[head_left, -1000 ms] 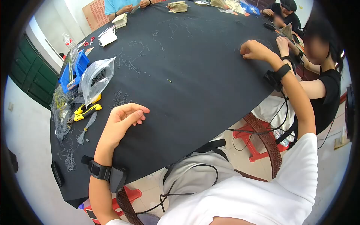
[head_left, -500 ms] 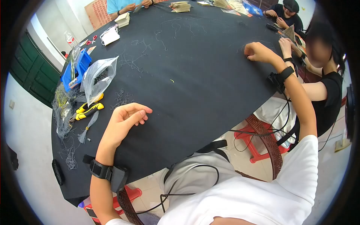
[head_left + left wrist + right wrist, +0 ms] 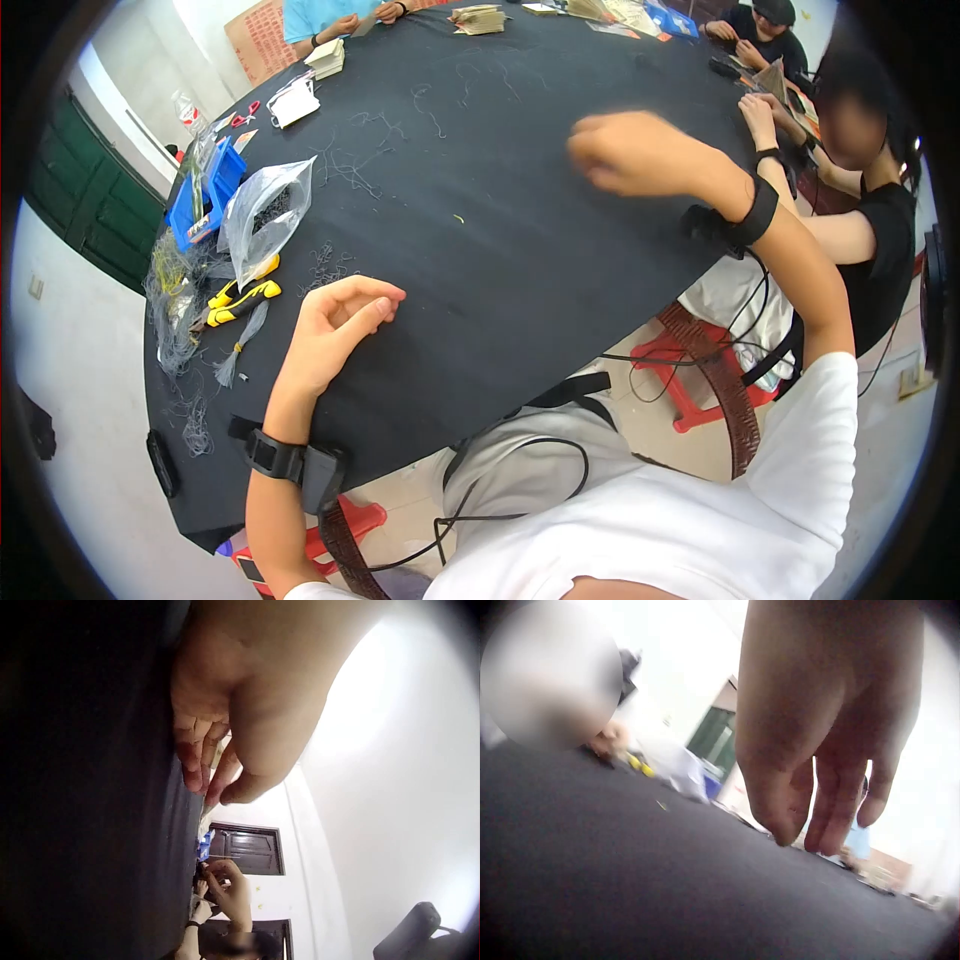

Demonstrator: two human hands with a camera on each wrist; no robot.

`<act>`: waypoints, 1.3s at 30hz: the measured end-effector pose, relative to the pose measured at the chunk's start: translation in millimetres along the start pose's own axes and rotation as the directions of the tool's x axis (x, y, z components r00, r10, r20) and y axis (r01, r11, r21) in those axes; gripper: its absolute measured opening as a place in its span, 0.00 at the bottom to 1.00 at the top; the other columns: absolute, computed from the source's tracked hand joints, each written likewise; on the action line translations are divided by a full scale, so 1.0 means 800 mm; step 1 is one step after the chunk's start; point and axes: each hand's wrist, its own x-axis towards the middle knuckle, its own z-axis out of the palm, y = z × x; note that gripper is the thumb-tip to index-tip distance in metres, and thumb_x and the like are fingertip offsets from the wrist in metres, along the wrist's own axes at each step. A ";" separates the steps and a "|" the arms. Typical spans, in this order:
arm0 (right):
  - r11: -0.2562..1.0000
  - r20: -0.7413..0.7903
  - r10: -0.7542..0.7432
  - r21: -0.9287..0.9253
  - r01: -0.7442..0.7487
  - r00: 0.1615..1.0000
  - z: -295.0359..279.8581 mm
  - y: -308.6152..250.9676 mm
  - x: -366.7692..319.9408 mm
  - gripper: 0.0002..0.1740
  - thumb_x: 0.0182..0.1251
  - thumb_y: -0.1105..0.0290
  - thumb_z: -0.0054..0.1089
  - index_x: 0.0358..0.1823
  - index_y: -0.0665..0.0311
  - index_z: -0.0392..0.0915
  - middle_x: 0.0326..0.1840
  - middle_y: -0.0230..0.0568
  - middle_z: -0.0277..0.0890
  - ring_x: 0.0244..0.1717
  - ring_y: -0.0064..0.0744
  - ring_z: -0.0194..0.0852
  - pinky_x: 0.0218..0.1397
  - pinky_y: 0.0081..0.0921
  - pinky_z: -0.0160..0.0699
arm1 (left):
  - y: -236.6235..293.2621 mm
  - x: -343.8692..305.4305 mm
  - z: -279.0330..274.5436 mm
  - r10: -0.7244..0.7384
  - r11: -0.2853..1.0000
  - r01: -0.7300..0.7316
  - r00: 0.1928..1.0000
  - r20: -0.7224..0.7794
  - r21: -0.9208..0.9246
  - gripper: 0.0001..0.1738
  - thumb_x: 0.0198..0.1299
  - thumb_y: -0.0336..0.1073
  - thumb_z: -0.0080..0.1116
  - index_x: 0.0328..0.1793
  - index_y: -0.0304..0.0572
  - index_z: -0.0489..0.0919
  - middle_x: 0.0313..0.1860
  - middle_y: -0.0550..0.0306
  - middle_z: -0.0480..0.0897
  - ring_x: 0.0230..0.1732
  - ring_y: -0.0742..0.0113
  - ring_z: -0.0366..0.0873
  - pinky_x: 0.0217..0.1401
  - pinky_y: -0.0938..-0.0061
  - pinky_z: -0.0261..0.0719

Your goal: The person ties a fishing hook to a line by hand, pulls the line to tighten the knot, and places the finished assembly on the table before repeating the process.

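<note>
My left hand (image 3: 340, 325) rests on the black table (image 3: 480, 250), side down, with fingers loosely bent. In the left wrist view, nothing shows between that hand's thumb and fingers (image 3: 192, 761). My right hand (image 3: 640, 155), blurred by motion, is above the right part of the table. Seen in the right wrist view, its fingers (image 3: 829, 817) hang down relaxed over the dark cloth, with nothing visible in them. A small tangle of dark threads (image 3: 325, 270) lies just beyond the left hand. Loose threads (image 3: 355, 165) are scattered farther back.
Left of the hands lie yellow-black pliers (image 3: 243, 302), a clear plastic bag (image 3: 265, 215), a blue bin (image 3: 207, 195) and a bundle of grey strands (image 3: 240, 345). Farther back are white cards (image 3: 293, 102) and red scissors (image 3: 245, 114). A person in black (image 3: 880, 230) sits close on the right.
My right hand has swung from the table's right side left and toward me, lifting off the table. My left hand stays in place on the table.
</note>
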 end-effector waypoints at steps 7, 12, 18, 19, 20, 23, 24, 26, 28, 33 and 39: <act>-0.013 -0.317 -0.496 0.934 0.358 0.808 -0.073 -0.158 0.107 0.07 0.65 0.70 0.54 0.37 0.67 0.74 0.31 0.35 0.75 0.34 0.23 0.75 0.35 0.19 0.72 | -0.010 -0.003 -0.014 0.093 0.981 -0.110 0.990 -0.107 -0.160 0.36 0.67 0.57 0.37 0.63 0.28 0.65 0.57 0.42 0.74 0.57 0.57 0.73 0.59 0.68 0.70; -0.092 -0.205 0.074 0.973 0.212 0.976 0.001 -0.169 0.150 0.12 0.62 0.63 0.58 0.38 0.65 0.79 0.30 0.33 0.74 0.29 0.18 0.68 0.31 0.15 0.66 | 0.009 0.000 -0.016 -0.004 0.777 0.045 0.998 0.066 -0.628 0.46 0.64 0.68 0.27 0.66 0.27 0.62 0.56 0.35 0.73 0.56 0.53 0.74 0.59 0.67 0.72; -0.101 0.030 0.081 0.995 -0.022 0.996 0.070 -0.180 0.128 0.09 0.60 0.66 0.60 0.37 0.63 0.78 0.25 0.26 0.72 0.23 0.12 0.61 0.25 0.13 0.57 | 0.004 -0.006 -0.024 -0.245 0.849 0.276 0.961 0.128 -0.451 0.33 0.69 0.55 0.36 0.62 0.30 0.67 0.45 0.43 0.79 0.39 0.68 0.78 0.43 0.78 0.76; -0.119 0.041 0.121 0.993 -0.027 0.992 0.068 -0.181 0.126 0.09 0.60 0.66 0.59 0.37 0.63 0.78 0.25 0.26 0.73 0.24 0.13 0.61 0.26 0.13 0.58 | 0.006 -0.006 -0.014 -0.246 0.851 0.247 0.967 0.064 -0.463 0.23 0.69 0.46 0.43 0.55 0.32 0.74 0.28 0.61 0.76 0.26 0.82 0.67 0.28 0.88 0.65; -0.098 0.038 0.121 0.995 -0.027 0.992 0.073 -0.180 0.127 0.08 0.60 0.66 0.59 0.37 0.63 0.77 0.25 0.26 0.73 0.24 0.13 0.62 0.27 0.12 0.59 | 0.006 -0.006 -0.011 -0.226 0.887 0.221 0.973 0.035 -0.405 0.22 0.69 0.45 0.44 0.53 0.32 0.75 0.25 0.65 0.72 0.24 0.83 0.63 0.26 0.88 0.61; -0.001 0.052 0.078 0.999 -0.052 0.996 0.087 -0.164 0.129 0.09 0.60 0.66 0.58 0.39 0.62 0.76 0.29 0.30 0.76 0.29 0.15 0.69 0.31 0.13 0.65 | 0.000 -0.007 -0.009 -0.158 0.955 0.142 0.987 -0.041 -0.259 0.16 0.67 0.41 0.49 0.47 0.34 0.78 0.18 0.77 0.57 0.19 0.86 0.49 0.20 0.86 0.46; 0.007 0.047 0.082 0.999 -0.048 0.996 0.091 -0.163 0.129 0.09 0.61 0.66 0.58 0.40 0.62 0.76 0.30 0.30 0.77 0.29 0.15 0.69 0.32 0.13 0.65 | 0.000 -0.009 -0.008 -0.168 0.962 0.152 0.984 -0.056 -0.225 0.16 0.67 0.41 0.49 0.47 0.34 0.79 0.18 0.77 0.57 0.18 0.87 0.49 0.20 0.86 0.45; 0.030 0.028 0.096 0.999 -0.031 0.995 0.096 -0.162 0.128 0.10 0.62 0.67 0.58 0.42 0.62 0.75 0.32 0.31 0.77 0.31 0.16 0.70 0.32 0.14 0.64 | 0.005 -0.009 -0.008 -0.176 0.975 0.162 0.981 -0.083 -0.150 0.16 0.67 0.41 0.48 0.46 0.36 0.79 0.17 0.77 0.57 0.17 0.87 0.49 0.19 0.86 0.45; 0.004 0.003 0.092 1.000 -0.004 0.996 0.093 -0.164 0.126 0.13 0.62 0.68 0.56 0.47 0.65 0.74 0.36 0.35 0.79 0.35 0.20 0.74 0.35 0.15 0.68 | 0.010 -0.009 -0.006 -0.129 0.990 0.121 0.986 -0.108 -0.077 0.15 0.67 0.41 0.48 0.45 0.37 0.80 0.17 0.77 0.57 0.17 0.87 0.48 0.19 0.86 0.43; -0.050 -0.026 -0.096 0.999 0.021 0.995 0.088 -0.172 0.122 0.14 0.64 0.70 0.54 0.48 0.68 0.75 0.38 0.36 0.79 0.38 0.21 0.76 0.36 0.17 0.71 | 0.015 -0.012 -0.008 -0.071 0.996 0.065 0.993 -0.093 -0.067 0.15 0.66 0.41 0.48 0.41 0.39 0.82 0.18 0.76 0.63 0.17 0.88 0.50 0.18 0.86 0.45; -0.033 -0.037 -0.047 0.999 0.035 0.998 0.087 -0.170 0.123 0.11 0.65 0.68 0.55 0.45 0.67 0.77 0.36 0.35 0.79 0.32 0.19 0.76 0.32 0.15 0.69 | 0.007 -0.008 -0.012 0.019 0.998 -0.012 0.992 -0.123 0.061 0.17 0.66 0.43 0.47 0.38 0.38 0.82 0.17 0.74 0.64 0.17 0.86 0.52 0.19 0.85 0.47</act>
